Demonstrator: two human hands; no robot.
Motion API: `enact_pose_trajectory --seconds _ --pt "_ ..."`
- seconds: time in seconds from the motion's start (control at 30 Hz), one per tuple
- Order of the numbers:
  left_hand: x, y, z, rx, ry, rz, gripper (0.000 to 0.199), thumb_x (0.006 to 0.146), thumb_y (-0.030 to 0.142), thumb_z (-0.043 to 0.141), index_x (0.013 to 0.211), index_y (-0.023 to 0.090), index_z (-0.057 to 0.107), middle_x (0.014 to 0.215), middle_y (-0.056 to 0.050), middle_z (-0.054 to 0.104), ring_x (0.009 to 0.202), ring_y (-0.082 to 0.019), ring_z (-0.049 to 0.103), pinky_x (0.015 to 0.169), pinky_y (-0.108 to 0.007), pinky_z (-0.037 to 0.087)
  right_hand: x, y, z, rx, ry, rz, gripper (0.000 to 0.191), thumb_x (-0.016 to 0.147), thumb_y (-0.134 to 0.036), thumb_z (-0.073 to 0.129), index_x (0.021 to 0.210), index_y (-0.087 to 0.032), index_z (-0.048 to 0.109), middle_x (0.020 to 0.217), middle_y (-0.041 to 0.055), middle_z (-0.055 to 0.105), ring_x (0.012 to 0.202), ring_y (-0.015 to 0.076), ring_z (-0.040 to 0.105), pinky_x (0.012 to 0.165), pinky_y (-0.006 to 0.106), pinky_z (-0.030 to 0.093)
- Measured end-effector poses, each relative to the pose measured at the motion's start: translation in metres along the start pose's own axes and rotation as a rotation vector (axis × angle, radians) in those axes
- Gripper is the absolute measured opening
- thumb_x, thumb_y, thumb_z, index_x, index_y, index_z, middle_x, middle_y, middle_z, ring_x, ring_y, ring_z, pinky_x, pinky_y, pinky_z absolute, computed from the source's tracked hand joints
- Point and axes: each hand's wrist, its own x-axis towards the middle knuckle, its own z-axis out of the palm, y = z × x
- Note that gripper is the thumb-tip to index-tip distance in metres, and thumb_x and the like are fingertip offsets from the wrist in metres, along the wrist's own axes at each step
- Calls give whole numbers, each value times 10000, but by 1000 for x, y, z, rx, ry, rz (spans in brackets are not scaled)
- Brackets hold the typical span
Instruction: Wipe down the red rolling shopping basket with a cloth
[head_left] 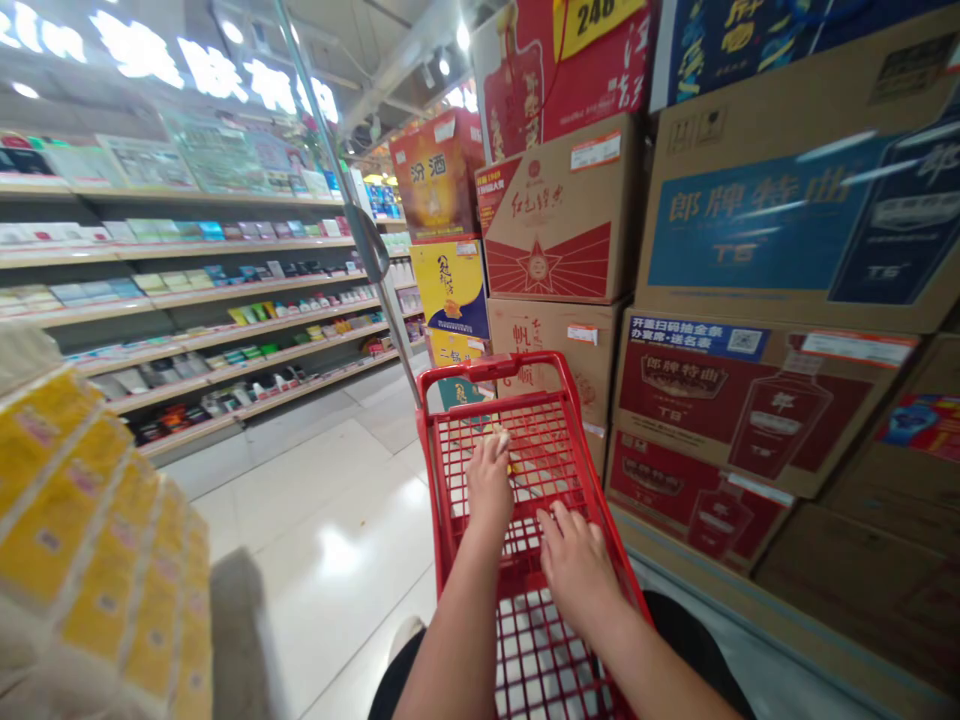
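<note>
A red plastic shopping cart or basket (570,385) with open grid panels stands directly in front of me, its handle at the far end. My left hand (490,480) is over its upper grid, the fingers curled together. Something small and pale shows at those fingertips, too little to name. Lower and to the right, my right hand (576,555) lies over the cart's middle crossbar with its fingers bent slightly and apart. Nothing shows in its grasp. Whether its fingertips press on the plastic is hard to tell.
Stacked liquor cartons (551,215) rise close on the right. Shelves (187,290) of small packaged goods line the left beyond a pale tiled floor (315,520). A metal pole (367,240) stands behind the cart. Yellow packs (97,540) are piled at near left.
</note>
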Motion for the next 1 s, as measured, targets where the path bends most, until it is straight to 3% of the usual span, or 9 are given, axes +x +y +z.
enact_pose_trajectory --seconds 0.13,0.17,0.3,0.33,0.47,0.5,0.63,0.8,1.0 --pt "0 -3 -1 74 62 -260 483 849 28 406 1236 210 630 1349 -97 542 1227 -276 467 993 -445 450 0 1 1 0 16 -8 451 944 -218 360 1375 -239 493 1438 92 465 1239 257 447 1001 426 334" --pt "-1 -2 -1 67 49 -250 494 841 19 405 1232 214 633 1347 -91 546 1226 -275 469 994 -442 449 0 1 1 -4 14 -11 453 943 -217 361 1376 -237 492 1438 93 464 1239 258 447 1002 427 333" --pt "-1 2 0 -44 -69 36 511 813 0 419 1202 236 652 1331 -44 568 1200 -225 496 1016 -382 442 -1 3 2 -18 12 -14 454 938 -219 365 1373 -228 495 1442 96 459 1232 262 452 999 427 337" --pt "-1 2 0 -46 -64 31 507 815 2 415 1199 232 653 1331 -45 567 1197 -224 498 1016 -381 443 -2 4 2 -15 16 -13 455 938 -219 363 1373 -227 496 1440 93 461 1231 262 453 1000 427 336" --pt "2 -3 -2 33 50 -240 519 825 8 386 1235 212 632 1350 -77 547 1210 -262 486 983 -420 463 -2 4 1 4 11 -2 458 935 -217 357 1371 -228 496 1439 79 466 1237 260 447 1010 436 328" --pt "2 -3 -2 31 53 -234 532 818 3 389 1242 216 626 1346 -76 551 1207 -261 489 982 -421 464 -2 4 1 4 8 2 457 934 -217 358 1368 -228 498 1440 78 464 1239 261 445 1010 437 329" --pt "2 2 1 -37 -16 -7 558 776 -23 418 1211 242 646 1303 -58 583 1185 -228 510 1020 -401 445 -1 4 0 -9 15 1 456 928 -216 368 1366 -224 498 1442 86 460 1231 262 448 997 430 337" --pt "2 -5 -2 59 45 -255 522 823 27 418 1245 253 627 1361 -86 534 1206 -283 482 974 -451 457 0 4 -3 -28 14 -18 446 937 -224 367 1364 -221 496 1431 92 467 1217 259 450 989 410 330" --pt "0 -10 -4 17 -43 -142 545 850 44 412 1324 273 555 1374 -49 520 1243 -229 442 1058 -394 390 5 2 -2 -60 -18 -59 443 950 -247 363 1377 -207 470 1434 113 438 1188 256 442 950 406 329"
